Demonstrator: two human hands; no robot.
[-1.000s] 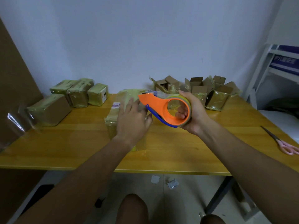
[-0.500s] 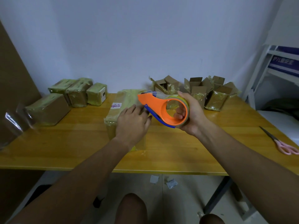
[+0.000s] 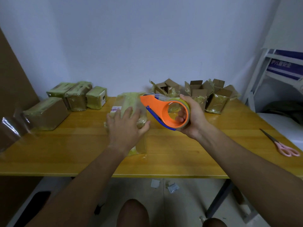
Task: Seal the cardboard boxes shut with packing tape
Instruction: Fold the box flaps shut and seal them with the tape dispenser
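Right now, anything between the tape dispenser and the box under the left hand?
Nothing visible. The tape dispenser, gripped by the right hand, hangs just right of the box. The left hand lies flat on the box's near top, leaving the far end uncovered.

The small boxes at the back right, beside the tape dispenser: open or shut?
Open. The cardboard boxes at the back right have their top flaps standing up and apart, with no tape closing them.

Left hand [image 3: 125, 126] hides box [image 3: 131, 102] top, seam possibly.
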